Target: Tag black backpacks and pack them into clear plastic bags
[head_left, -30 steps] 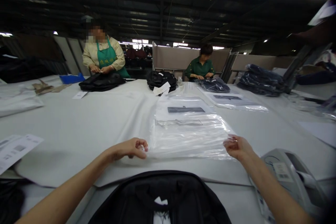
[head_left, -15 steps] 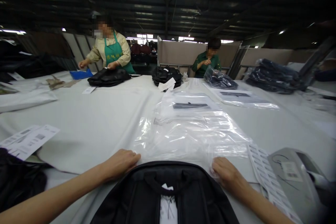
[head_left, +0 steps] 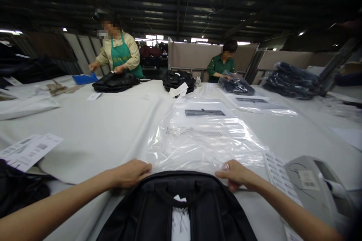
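Note:
A black backpack [head_left: 152,211] lies right in front of me, its top handle and a white tag showing at the middle. Beyond its top edge a clear plastic bag [head_left: 195,147] is spread flat on the table, shiny and wrinkled. My left hand [head_left: 132,173] is closed at the bag's near left edge, close to the backpack's top left. On the other side my right hand [head_left: 237,175] pinches the bag's near right edge beside the backpack's top right corner, thumb pointing left.
White sheets of labels [head_left: 31,150] lie at left over dark fabric. A label strip [head_left: 283,173] and a grey device [head_left: 313,184] sit at right. Across the table two co-workers handle a black bag [head_left: 115,82] and a plastic-wrapped bag [head_left: 237,83]. Wrapped bags [head_left: 294,79] are piled at back right.
My right hand has shifted left and slightly up along the bag's edge, its grip changed. My left hand stays about where it was. The green-shirted co-worker's hand has dropped to the wrapped bag.

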`<state>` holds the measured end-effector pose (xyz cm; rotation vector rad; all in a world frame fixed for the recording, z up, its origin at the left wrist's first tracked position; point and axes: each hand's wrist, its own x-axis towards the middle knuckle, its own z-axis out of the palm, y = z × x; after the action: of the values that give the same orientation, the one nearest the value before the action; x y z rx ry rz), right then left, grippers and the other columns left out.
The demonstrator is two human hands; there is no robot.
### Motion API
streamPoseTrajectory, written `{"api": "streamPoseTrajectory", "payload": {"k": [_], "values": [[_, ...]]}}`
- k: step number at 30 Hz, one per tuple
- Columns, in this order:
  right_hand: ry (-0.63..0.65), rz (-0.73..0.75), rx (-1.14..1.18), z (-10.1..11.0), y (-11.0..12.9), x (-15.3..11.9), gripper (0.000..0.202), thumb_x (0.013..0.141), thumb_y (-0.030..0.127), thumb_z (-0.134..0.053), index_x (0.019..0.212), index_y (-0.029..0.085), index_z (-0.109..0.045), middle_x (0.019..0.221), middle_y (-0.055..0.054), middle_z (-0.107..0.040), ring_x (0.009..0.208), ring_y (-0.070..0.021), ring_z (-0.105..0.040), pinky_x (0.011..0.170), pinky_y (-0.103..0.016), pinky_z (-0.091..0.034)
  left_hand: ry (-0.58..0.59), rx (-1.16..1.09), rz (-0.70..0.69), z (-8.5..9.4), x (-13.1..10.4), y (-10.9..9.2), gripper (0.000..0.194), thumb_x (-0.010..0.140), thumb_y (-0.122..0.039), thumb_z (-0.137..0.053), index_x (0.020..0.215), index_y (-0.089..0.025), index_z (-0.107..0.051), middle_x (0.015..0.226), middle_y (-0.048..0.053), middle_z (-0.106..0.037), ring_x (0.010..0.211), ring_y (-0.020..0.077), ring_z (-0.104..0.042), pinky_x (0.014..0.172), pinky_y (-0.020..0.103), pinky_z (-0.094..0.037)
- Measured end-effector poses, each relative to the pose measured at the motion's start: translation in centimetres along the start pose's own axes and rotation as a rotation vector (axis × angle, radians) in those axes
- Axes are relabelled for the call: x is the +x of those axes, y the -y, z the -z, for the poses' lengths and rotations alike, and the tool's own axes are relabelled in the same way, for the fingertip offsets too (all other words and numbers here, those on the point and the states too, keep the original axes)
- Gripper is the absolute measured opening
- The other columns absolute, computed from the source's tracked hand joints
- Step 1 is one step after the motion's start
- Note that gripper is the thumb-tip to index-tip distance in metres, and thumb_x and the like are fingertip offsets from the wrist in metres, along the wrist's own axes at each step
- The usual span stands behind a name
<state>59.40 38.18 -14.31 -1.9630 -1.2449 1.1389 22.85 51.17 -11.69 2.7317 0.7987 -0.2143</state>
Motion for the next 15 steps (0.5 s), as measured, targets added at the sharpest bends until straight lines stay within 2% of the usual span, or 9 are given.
{"api": "streamPoseTrajectory", "payload": {"k": [1, 3, 4, 5, 6, 8, 9, 12, 15], "values": [[-0.074, 0.017, 0.115, 0.1, 0.5, 0.3, 0.037, 0.066, 0.049, -0.064, 0.053, 0.021, -0.042, 0.041, 0.003, -0.049, 0.04, -0.0136, -0.049, 0.042, -0.025, -0.038, -0.002, 0.031, -0.003, 0.0, 0.2, 0.0, 0.03, 0.091, -0.035, -0.034, 0.074, -0.019, -0.053, 0.071, 0.002, -0.062, 0.062, 0.0167, -0.055, 0.059, 0.025, -0.036], [-0.371, 0.159, 0.199, -0.1, 0.5, 0.8, 0.038, 0.069, 0.051, -0.061, 0.058, 0.022, -0.041, 0.047, 0.002, -0.051, 0.046, -0.0143, -0.053, 0.047, -0.025, -0.042, -0.016, 0.089, -0.004, -0.1, 0.5, -0.2, 0.026, 0.09, -0.031, -0.036, 0.076, -0.019, -0.054, 0.072, 0.003, -0.062, 0.064, 0.0183, -0.057, 0.061, 0.027, -0.036], [-0.509, 0.273, 0.135, -0.5, 0.0, 1.0, 0.038, 0.07, 0.052, -0.06, 0.058, 0.022, -0.04, 0.049, 0.002, -0.051, 0.048, -0.0146, -0.053, 0.049, -0.025, -0.043, -0.027, 0.123, -0.009, -0.1, 0.5, -0.3, 0.021, 0.089, -0.028, -0.039, 0.078, -0.019, -0.054, 0.075, 0.004, -0.063, 0.067, 0.0197, -0.058, 0.063, 0.028, -0.037], [-0.594, 0.409, 0.006, -1.0, -0.9, 1.0, 0.038, 0.072, 0.052, -0.058, 0.058, 0.022, -0.039, 0.051, 0.001, -0.05, 0.05, -0.0148, -0.053, 0.051, -0.026, -0.042, -0.039, 0.163, -0.022, -0.2, 0.4, -0.4, 0.016, 0.088, -0.024, -0.041, 0.081, -0.019, -0.055, 0.078, 0.005, -0.063, 0.07, 0.0211, -0.059, 0.066, 0.03, -0.037], [-0.623, 0.541, -0.161, -1.6, -2.0, 0.9, 0.036, 0.075, 0.049, -0.055, 0.058, 0.022, -0.039, 0.052, 0.001, -0.05, 0.051, -0.015, -0.052, 0.051, -0.026, -0.041, -0.047, 0.206, -0.04, -0.2, 0.1, -0.5, 0.014, 0.087, -0.02, -0.041, 0.084, -0.019, -0.055, 0.08, 0.006, -0.063, 0.072, 0.0221, -0.059, 0.068, 0.031, -0.037], [-0.573, 0.762, -0.467, -3.0, -4.6, 0.5, 0.03, 0.083, 0.041, -0.044, 0.058, 0.022, -0.042, 0.055, 0.0, -0.049, 0.052, -0.0151, -0.049, 0.052, -0.027, -0.039, -0.048, 0.305, -0.078, -0.5, -0.7, -0.6, 0.016, 0.086, -0.014, -0.04, 0.089, -0.019, -0.055, 0.082, 0.006, -0.063, 0.072, 0.0225, -0.06, 0.07, 0.033, -0.038], [-0.54, 0.823, -0.557, -3.7, -5.7, 0.2, 0.029, 0.085, 0.035, -0.038, 0.06, 0.022, -0.044, 0.056, -0.001, -0.05, 0.053, -0.0153, -0.049, 0.052, -0.027, -0.039, -0.037, 0.341, -0.089, -0.6, -1.2, -0.6, 0.017, 0.086, -0.013, -0.04, 0.092, -0.02, -0.054, 0.082, 0.006, -0.063, 0.071, 0.0224, -0.061, 0.069, 0.033, -0.039], [-0.475, 0.784, -0.633, -4.7, -7.5, -0.9, 0.026, 0.088, 0.023, -0.032, 0.07, 0.022, -0.051, 0.065, -0.002, -0.056, 0.059, -0.0161, -0.053, 0.056, -0.027, -0.043, -0.002, 0.326, -0.067, -1.3, -2.7, -0.9, 0.026, 0.08, -0.018, -0.049, 0.106, -0.019, -0.051, 0.084, 0.007, -0.065, 0.074, 0.025, -0.063, 0.069, 0.034, -0.041], [-0.41, 0.722, -0.54, -4.4, -7.1, -1.8, 0.024, 0.084, 0.02, -0.036, 0.085, 0.023, -0.059, 0.077, -0.003, -0.065, 0.071, -0.0192, -0.06, 0.068, -0.031, -0.048, -0.036, 0.098, -0.021, -1.6, -3.4, -1.8, 0.034, 0.077, -0.031, -0.054, 0.108, -0.02, -0.049, 0.088, 0.006, -0.066, 0.08, 0.0264, -0.064, 0.07, 0.032, -0.044]]}}
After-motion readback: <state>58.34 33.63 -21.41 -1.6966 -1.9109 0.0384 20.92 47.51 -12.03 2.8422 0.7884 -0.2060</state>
